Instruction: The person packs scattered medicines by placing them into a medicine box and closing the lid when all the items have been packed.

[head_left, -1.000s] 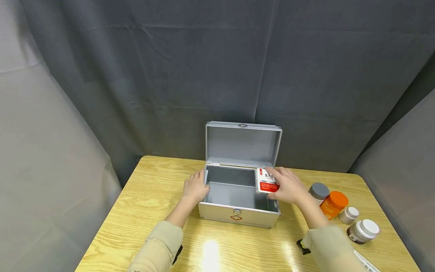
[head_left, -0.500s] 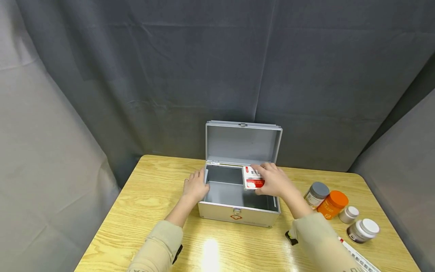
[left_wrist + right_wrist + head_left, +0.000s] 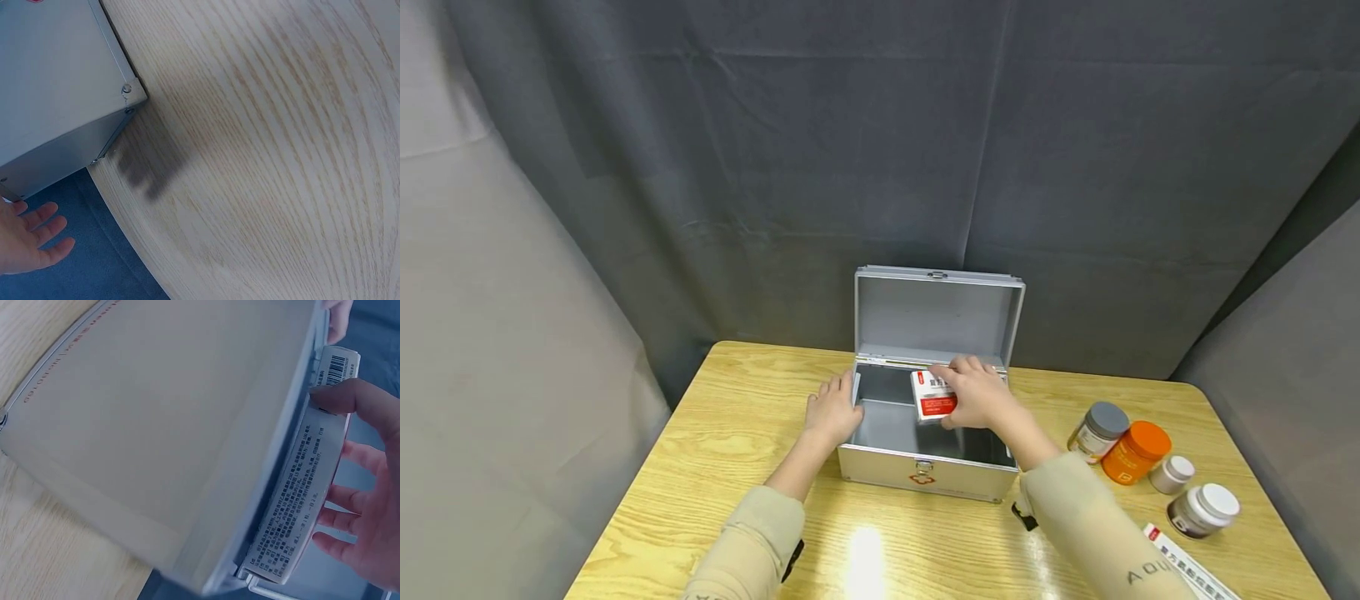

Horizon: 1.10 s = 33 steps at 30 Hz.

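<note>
My right hand point(image 3: 976, 393) holds a white-and-red medicine box point(image 3: 934, 396) over the interior of an open silver first-aid case point(image 3: 925, 475). In the right wrist view, the thumb point(image 3: 337, 397) presses the printed side of the box while the fingers lie along its other side. The box overlaps the case's front rim there. My left hand point(image 3: 832, 412) rests at the case's left rim. Its loosely spread fingers point(image 3: 47, 232) show beyond the case side in the left wrist view, and they hold nothing visible. Part of the thumb's contact is hidden there.
The raised lid point(image 3: 936, 317) stands behind the compartment. On the right are a grey-capped bottle point(image 3: 1097, 432), an orange jar point(image 3: 1135, 454), a small white bottle point(image 3: 1171, 474) and a white-lidded jar point(image 3: 1202, 510). A long white carton point(image 3: 1187, 564) lies nearer, partly behind the right sleeve.
My right hand has carried the medicine box leftward across the case, from its right side to about the middle. The left hand has stayed at the left rim.
</note>
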Available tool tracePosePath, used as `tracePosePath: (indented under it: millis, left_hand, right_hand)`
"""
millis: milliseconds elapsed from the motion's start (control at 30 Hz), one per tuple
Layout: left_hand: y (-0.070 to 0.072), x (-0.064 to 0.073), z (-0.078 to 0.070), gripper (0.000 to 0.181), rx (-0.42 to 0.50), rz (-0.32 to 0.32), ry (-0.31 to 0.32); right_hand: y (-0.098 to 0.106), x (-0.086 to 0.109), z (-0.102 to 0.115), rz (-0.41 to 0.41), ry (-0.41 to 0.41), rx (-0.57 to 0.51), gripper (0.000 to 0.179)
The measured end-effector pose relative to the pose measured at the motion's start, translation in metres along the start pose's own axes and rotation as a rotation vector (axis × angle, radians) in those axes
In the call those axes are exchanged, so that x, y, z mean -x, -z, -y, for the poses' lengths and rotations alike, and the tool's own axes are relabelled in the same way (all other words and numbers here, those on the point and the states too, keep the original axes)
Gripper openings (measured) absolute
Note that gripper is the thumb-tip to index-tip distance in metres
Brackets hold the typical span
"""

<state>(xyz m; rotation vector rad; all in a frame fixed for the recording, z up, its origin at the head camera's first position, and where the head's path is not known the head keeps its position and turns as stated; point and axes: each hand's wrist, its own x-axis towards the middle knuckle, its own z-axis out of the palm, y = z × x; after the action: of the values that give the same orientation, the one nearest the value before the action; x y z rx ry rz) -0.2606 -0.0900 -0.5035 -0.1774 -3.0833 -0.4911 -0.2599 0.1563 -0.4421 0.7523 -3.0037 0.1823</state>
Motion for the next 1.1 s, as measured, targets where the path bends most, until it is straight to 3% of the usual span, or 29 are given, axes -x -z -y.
tracePosePath:
  millis: [367, 733, 1100]
  left_hand:
    - [0.000, 0.001, 0.001, 0.065, -0.002, -0.004, -0.001]
    - [0.000, 0.001, 0.001, 0.065, 0.004, -0.005, 0.008]
    - [-0.001, 0.002, 0.000, 0.066, 0.008, 0.001, 0.009]
  right_hand:
    - [-0.017, -0.011, 0.014, 0.088, 0.012, -0.004, 0.087]
    - [-0.046, -0.027, 0.024, 0.124, 0.015, 0.000, 0.087]
    - [-0.061, -0.036, 0.035, 0.175, -0.035, -0.038, 0.089]
